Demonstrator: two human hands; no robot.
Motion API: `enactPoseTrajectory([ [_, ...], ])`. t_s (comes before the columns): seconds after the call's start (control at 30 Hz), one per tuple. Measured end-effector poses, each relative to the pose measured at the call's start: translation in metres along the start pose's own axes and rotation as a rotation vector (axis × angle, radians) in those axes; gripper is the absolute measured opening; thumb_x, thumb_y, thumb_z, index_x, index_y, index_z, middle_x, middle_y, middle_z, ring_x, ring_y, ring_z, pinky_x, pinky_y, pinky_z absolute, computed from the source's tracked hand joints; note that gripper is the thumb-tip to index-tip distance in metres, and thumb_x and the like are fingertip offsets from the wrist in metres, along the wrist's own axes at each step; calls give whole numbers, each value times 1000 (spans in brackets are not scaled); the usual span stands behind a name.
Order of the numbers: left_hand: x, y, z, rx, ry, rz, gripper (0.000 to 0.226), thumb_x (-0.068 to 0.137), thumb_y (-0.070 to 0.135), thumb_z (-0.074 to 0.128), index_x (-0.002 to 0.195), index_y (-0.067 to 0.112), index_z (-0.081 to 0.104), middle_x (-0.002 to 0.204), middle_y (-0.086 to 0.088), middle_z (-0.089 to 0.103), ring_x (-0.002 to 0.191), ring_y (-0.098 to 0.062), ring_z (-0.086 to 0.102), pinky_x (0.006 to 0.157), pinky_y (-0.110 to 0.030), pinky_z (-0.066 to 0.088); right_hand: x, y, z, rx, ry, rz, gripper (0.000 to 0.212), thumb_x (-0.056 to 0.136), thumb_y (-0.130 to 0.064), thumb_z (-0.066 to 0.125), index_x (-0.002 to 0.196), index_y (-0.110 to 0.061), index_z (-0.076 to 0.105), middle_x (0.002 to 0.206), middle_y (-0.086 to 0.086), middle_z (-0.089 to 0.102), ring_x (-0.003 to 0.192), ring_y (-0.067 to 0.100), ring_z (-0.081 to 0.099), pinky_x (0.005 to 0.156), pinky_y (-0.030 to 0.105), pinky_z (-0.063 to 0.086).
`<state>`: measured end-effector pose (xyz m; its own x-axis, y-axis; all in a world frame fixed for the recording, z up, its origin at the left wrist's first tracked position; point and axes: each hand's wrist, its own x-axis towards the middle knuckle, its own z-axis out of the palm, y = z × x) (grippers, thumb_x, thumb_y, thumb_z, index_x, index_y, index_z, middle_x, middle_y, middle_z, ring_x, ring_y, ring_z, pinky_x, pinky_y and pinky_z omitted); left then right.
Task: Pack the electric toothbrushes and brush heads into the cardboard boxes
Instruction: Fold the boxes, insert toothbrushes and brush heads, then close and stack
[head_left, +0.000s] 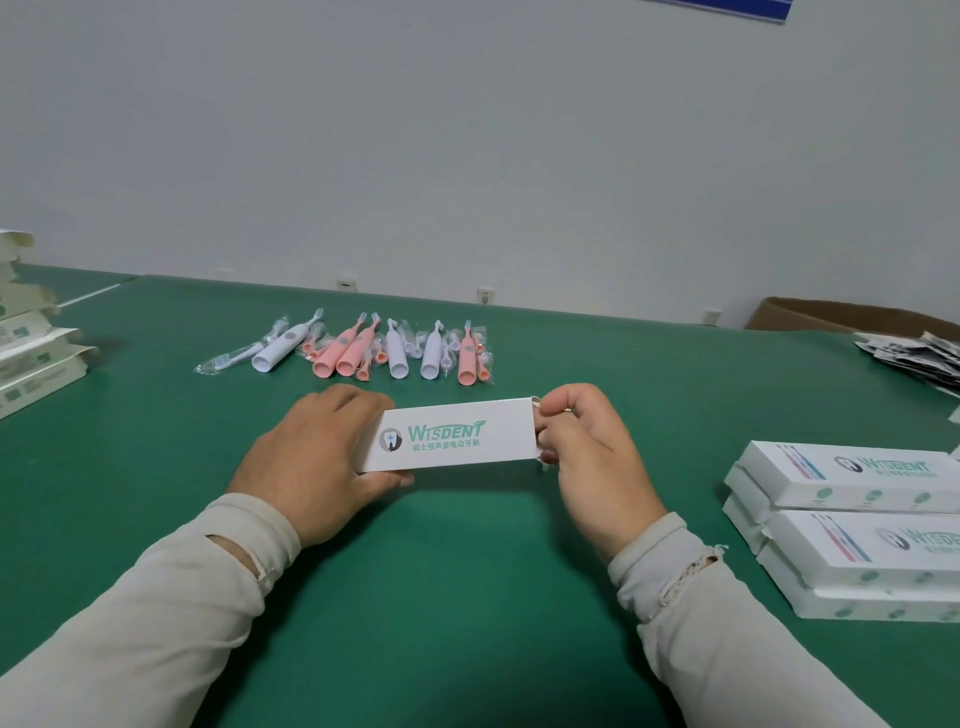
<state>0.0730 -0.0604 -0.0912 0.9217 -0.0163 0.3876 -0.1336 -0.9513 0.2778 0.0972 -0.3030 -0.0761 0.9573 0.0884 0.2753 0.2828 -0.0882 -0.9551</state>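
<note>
A white cardboard box (457, 435) with green lettering lies lengthwise above the green table (467, 597), held between both hands. My left hand (317, 457) grips its left end, thumb under and fingers behind. My right hand (587, 447) pinches the flap at its right end with curled fingers. Beyond the box lies a row of several pink and white electric toothbrushes (363, 351) with bagged brush heads (228, 358) among them.
Stacked closed boxes (852, 525) sit at the right. Flat, unfolded boxes (31, 353) are piled at the left edge. A heap of dark printed leaflets (914, 353) and a brown carton (841, 314) lie at the far right. The wall stands behind the table.
</note>
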Motion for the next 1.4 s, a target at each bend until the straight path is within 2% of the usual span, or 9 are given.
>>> enactPoseTrajectory([
  [0.23, 1, -8, -3, 50, 37, -143, 57, 77, 61, 70, 125, 40, 49, 128, 12, 49, 117, -19, 44, 85, -41, 49, 18, 22, -39, -319, 340, -23, 16, 88, -12, 55, 89, -28, 57, 82, -5, 71, 62, 7, 57, 69, 27, 45],
  [0.33, 2, -7, -3, 81, 29, -180, 57, 78, 62, 69, 125, 38, 48, 127, 9, 49, 116, -21, 45, 85, -41, 49, 25, 37, -41, -599, 223, 11, 16, 94, -21, 58, 107, -30, 64, 99, -13, 66, 79, 11, 60, 84, 31, 49],
  [0.43, 2, -5, -2, 85, 22, -188, 56, 78, 63, 68, 124, 37, 48, 126, 8, 49, 114, -21, 45, 85, -41, 50, 29, 41, -28, -904, -13, 8, 38, 101, -33, 49, 138, -30, 55, 143, -9, 55, 130, 21, 46, 110, 35, 37],
  [0.53, 1, -5, -3, 92, 9, -194, 58, 78, 65, 67, 124, 37, 47, 126, 9, 48, 115, -21, 45, 85, -40, 50, 28, 35, -19, -1089, -196, 39, 41, 100, -48, 46, 134, -31, 60, 158, -10, 38, 142, 23, 34, 117, 37, 28],
  [0.73, 2, -7, -4, 82, -9, -202, 58, 77, 65, 67, 124, 38, 47, 127, 8, 48, 116, -21, 45, 86, -41, 50, 26, 27, -32, -995, -159, 15, 20, 95, -16, 59, 113, -21, 66, 127, -1, 57, 107, 19, 59, 101, 30, 45],
  [0.9, 2, -7, -4, 83, -9, -198, 57, 77, 66, 67, 122, 39, 46, 124, 9, 49, 114, -21, 45, 84, -39, 49, 28, 17, -44, -1233, -110, 233, 16, 94, -31, 59, 87, -19, 66, 84, 1, 65, 78, 23, 63, 66, 29, 47],
  [1.0, 2, -7, -4, 90, -12, -193, 57, 77, 67, 66, 122, 39, 46, 124, 10, 48, 114, -20, 45, 82, -38, 48, 26, 14, -48, -1153, -48, 258, 16, 96, -29, 56, 84, -23, 64, 81, -3, 66, 75, 20, 62, 68, 30, 49],
  [1.23, 2, -7, -5, 98, 1, -206, 55, 78, 66, 66, 121, 39, 46, 125, 10, 48, 115, -19, 45, 83, -38, 49, 14, 1, -43, -733, 194, -396, 9, 96, -16, 61, 90, -20, 66, 89, -8, 57, 79, 4, 54, 67, 11, 38],
  [1.4, 2, -8, -6, 89, 16, -197, 55, 78, 65, 66, 122, 39, 46, 126, 10, 48, 115, -19, 44, 83, -38, 48, 12, -2, -36, -873, 177, -379, 9, 97, -16, 60, 94, -17, 68, 92, -3, 57, 79, 17, 53, 75, 29, 43],
])
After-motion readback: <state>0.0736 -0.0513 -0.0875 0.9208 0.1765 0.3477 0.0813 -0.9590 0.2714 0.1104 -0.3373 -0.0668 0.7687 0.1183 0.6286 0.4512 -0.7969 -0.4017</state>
